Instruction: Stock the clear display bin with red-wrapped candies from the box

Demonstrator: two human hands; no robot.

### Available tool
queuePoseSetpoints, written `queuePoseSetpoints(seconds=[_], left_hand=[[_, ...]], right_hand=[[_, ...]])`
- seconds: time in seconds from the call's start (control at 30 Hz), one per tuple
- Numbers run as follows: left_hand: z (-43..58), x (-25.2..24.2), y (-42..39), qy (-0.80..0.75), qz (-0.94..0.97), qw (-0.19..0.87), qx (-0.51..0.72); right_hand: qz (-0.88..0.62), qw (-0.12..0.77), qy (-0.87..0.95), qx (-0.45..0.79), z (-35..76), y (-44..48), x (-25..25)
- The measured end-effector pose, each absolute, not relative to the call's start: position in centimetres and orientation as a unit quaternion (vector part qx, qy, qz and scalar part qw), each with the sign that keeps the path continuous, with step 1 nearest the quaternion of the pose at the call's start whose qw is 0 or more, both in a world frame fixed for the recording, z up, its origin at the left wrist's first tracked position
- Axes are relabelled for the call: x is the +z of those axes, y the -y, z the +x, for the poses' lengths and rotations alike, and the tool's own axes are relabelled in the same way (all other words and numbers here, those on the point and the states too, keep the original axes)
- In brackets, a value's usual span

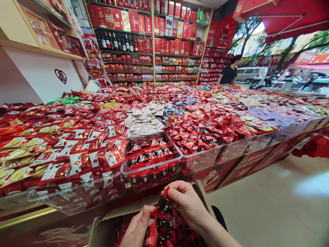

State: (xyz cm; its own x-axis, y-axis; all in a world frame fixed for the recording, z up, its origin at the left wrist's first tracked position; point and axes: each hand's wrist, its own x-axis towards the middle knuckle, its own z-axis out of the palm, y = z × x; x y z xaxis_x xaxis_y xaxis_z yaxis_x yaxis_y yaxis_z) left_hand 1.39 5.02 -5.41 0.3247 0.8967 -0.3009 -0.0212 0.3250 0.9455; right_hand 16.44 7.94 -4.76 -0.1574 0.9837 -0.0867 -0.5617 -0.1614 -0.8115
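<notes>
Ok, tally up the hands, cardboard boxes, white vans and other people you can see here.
Hands: 2, left hand and right hand, each gripping wrapped candies
Cardboard box: 1
Other person: 1
White van: 1
Total: 5

Hands: two, left hand [137, 228] and right hand [186, 202]
Cardboard box [102, 226]: one
Red-and-black candies [168, 224]: a heap, past counting
Clear bins [151, 171], front row: at least four
Person in black top [229, 73]: one
White van [250, 72]: one
</notes>
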Motion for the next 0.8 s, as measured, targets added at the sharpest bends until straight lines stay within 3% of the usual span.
queuePoseSetpoints(seconds=[0.1, 0.2, 0.4, 0.8], left_hand=[[1.6, -5.8, -4.8, -0.388, 0.361, 0.799, 0.283], [2.1, -6.0, -4.6, -0.306, 0.241, 0.864, 0.320], [2.2, -5.2, -4.8, -0.464, 0.267, 0.694, 0.481], [1.4, -6.4, -3.9, -0.495, 0.448, 0.591, 0.453]], right_hand=[[-0.311, 0.539, 0.373, 0.688, 16.4, -7.9, -4.8], [-0.311, 0.520, 0.385, 0.696, 16.1, -7.8, -5.0], [-0.329, 0.536, 0.282, 0.725, 15.6, -7.6, -5.1], [-0.387, 0.486, 0.385, 0.682, 16.0, -7.5, -5.8]])
